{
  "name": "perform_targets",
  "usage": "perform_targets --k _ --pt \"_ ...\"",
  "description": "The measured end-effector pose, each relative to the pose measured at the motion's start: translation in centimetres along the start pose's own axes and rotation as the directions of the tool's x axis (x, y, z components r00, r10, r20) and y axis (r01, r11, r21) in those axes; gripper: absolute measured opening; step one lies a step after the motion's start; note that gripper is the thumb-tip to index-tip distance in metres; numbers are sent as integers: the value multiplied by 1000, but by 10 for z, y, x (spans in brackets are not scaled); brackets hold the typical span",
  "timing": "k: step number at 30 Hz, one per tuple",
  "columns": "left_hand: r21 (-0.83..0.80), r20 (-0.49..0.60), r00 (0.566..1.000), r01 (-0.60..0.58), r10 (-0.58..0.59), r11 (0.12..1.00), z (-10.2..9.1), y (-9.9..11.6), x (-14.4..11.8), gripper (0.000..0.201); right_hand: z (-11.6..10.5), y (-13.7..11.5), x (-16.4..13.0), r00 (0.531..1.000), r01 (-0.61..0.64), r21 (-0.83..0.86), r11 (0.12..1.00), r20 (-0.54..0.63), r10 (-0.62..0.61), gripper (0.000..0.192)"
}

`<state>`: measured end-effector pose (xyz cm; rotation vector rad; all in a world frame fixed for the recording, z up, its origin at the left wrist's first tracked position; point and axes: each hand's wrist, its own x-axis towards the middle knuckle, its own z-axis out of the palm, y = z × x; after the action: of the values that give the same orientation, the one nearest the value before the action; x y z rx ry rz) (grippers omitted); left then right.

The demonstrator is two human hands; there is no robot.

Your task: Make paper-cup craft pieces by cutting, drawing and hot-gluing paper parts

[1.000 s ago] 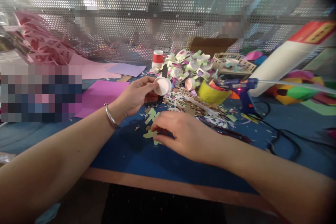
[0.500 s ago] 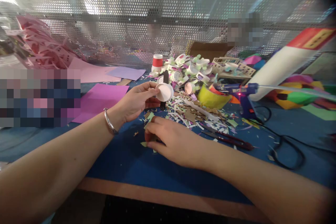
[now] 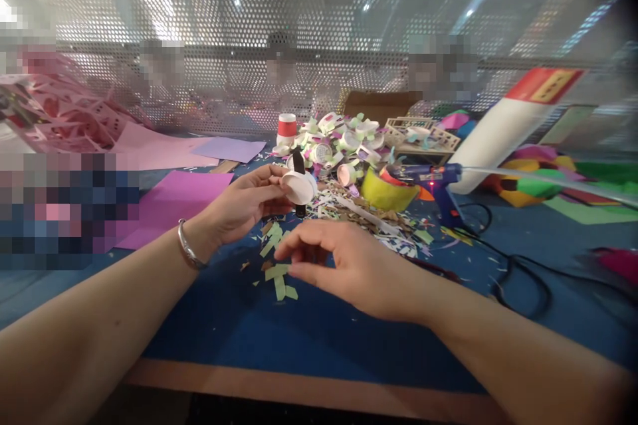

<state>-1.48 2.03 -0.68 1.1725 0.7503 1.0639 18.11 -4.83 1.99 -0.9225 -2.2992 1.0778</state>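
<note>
White round piece [image 3: 301, 188], crossed by an upright black strip [image 3: 298, 161], has its left edge hidden by my left hand [image 3: 239, 204], and I can't make out how the strip joins it. A pixelated block [image 3: 64, 209] masks the worktop's left side, and both forearms run out of view. I see a blue worktop [image 3: 239, 345] with a brownish front edge, paper scraps [image 3: 366, 214] strewn mid-way, and a blue glue gun [image 3: 450, 202] beside a yellow container [image 3: 386, 192]; a perforated screen [image 3: 299, 0] stands behind. My left hand is clamped on the piece at the fingertips, holding it beyond and slightly left of my right hand [image 3: 343, 265], whose thumb and fingers are apart by green strips [image 3: 280, 287]; whether they touch, I can't tell.
</note>
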Motion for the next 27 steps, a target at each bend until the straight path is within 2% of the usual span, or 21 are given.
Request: perform_targets --k 4,7,10,13,18,27 --pt "33 -11 999 -31 32 999 2 1 -1 21 -19 -2 -5 997 -6 34 999 -82 9 8" --pt "94 -11 998 -61 63 994 3 1 -2 21 -28 3 -6 977 7 149 989 -212 25 4" --pt "189 -25 995 -94 100 978 2 -2 -2 23 -32 11 -3 927 71 263 962 -375 34 9" --pt "256 -29 990 -127 139 958 3 -5 -2 27 -30 16 0 874 121 385 915 -479 86 11" --pt "384 3 982 -177 190 906 9 -5 -4 31 -26 14 3 848 144 533 834 -500 173 13" --pt "490 35 972 -218 231 844 14 -6 -7 25 -26 16 2 827 156 549 821 -527 195 15"
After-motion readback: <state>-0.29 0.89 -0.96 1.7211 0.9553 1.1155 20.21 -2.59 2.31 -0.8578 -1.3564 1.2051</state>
